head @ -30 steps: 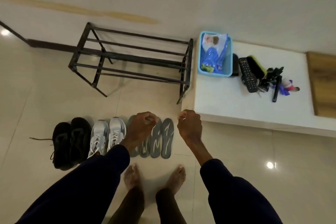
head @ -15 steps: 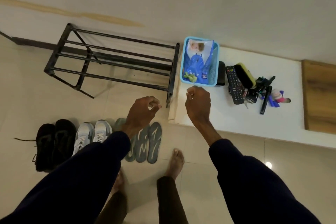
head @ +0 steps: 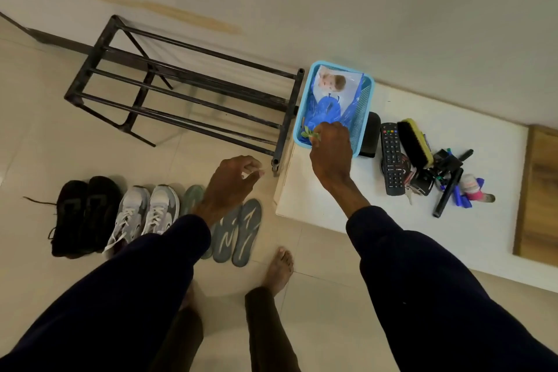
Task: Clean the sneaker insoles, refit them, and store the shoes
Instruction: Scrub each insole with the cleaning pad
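Observation:
Several grey insoles [head: 238, 232] lie side by side on the floor, partly hidden by my left arm. To their left stand grey-white sneakers [head: 145, 214] and black sneakers [head: 81, 214]. My left hand [head: 232, 184] hovers above the insoles with fingers loosely curled, holding nothing. My right hand [head: 330, 151] reaches into the near end of the blue basket [head: 365, 118] on the white platform [head: 338, 220], its fingers pinching a small green item [head: 309, 133]. A blue-white packet [head: 332, 100] fills the basket.
A black metal shoe rack [head: 181, 90] stands against the wall, left of the basket. On the platform lie a remote [head: 392, 157], a shoe brush [head: 412, 142] and a heap of small items [head: 453, 184]. My bare foot [head: 279, 269] is on the tiles.
My right hand moved up and right from above the insoles into the basket and closed on the green item. My left hand rose slightly and its fingers loosened. The view shifted towards the platform.

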